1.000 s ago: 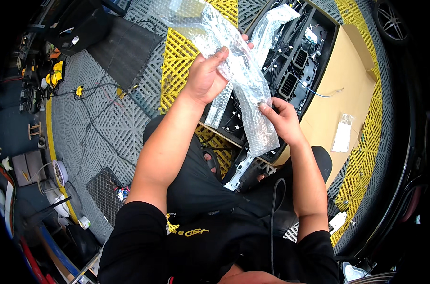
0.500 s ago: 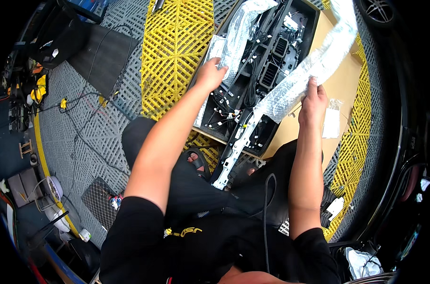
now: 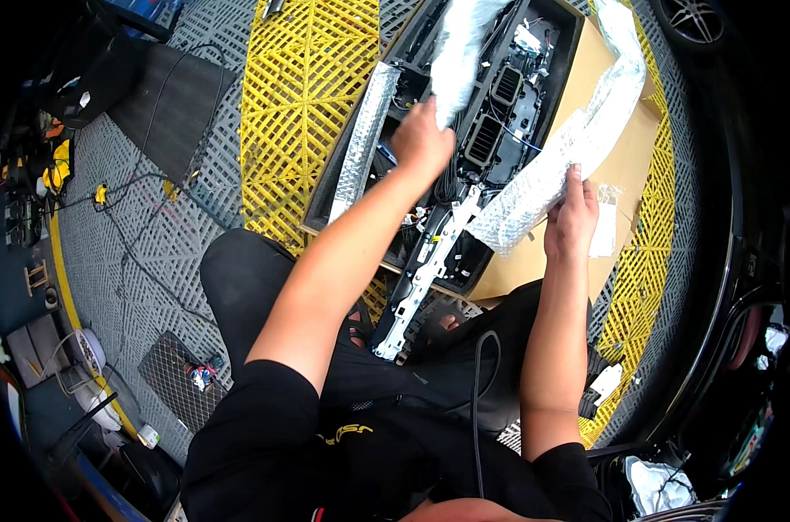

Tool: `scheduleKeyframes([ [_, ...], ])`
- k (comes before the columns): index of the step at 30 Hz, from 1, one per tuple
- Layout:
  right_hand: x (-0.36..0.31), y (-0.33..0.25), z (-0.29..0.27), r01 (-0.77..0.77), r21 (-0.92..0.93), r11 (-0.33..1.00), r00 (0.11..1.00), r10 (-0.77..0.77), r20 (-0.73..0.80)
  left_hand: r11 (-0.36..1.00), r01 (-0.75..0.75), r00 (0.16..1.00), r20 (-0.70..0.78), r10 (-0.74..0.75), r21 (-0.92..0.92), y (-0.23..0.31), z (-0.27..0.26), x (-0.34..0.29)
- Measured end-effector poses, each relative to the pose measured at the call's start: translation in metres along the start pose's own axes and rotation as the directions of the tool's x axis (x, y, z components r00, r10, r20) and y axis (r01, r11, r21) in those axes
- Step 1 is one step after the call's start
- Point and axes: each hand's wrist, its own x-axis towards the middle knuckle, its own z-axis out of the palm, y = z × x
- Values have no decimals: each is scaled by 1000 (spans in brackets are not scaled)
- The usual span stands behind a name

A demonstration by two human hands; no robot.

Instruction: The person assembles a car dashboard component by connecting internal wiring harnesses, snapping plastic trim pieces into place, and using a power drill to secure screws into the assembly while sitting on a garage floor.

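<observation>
My left hand [image 3: 425, 137] is closed on one end of a piece of bubble wrap [image 3: 457, 65], partly blurred, above a box. In my right hand [image 3: 573, 213], a second, longer bubble wrap sleeve [image 3: 578, 139] is pinched between thumb and fingers and runs off toward the upper right. A long black trim strip with a whitish, clip-studded back [image 3: 425, 270] leans from the box edge down between my legs. Inside the box lie black air vents [image 3: 482, 139], cables and small white connectors. Another silvery bubble-wrapped piece [image 3: 364, 139] rests along the box's left side.
An opened cardboard flap [image 3: 625, 165] spreads to the right, with a white packet [image 3: 602, 230] on it. Yellow and grey floor grating [image 3: 303, 113] surrounds the box. A dark car [image 3: 726, 287] stands at the right. Cables [image 3: 142, 252] trail across the floor at left.
My left hand has moved right and closed on the left bubble wrap, lifting it off the box's left side. My right hand has shifted slightly downward, still holding its sleeve.
</observation>
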Motion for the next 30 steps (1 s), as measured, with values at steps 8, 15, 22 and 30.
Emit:
scheduleKeyframes([
  [8,4,3,12,-167,208,964,964,116,238,773,-282,903,114,413,-569,81,-4,-76],
  [15,7,4,2,-55,183,982,964,4,266,813,-450,798,244,552,-369,88,-26,-91],
  [22,20,-4,-19,102,1,995,981,-101,166,786,-391,656,454,603,-479,91,-45,-88],
  [30,10,-10,-6,246,-116,962,968,-249,-12,854,-36,867,408,285,-519,13,-19,-20],
])
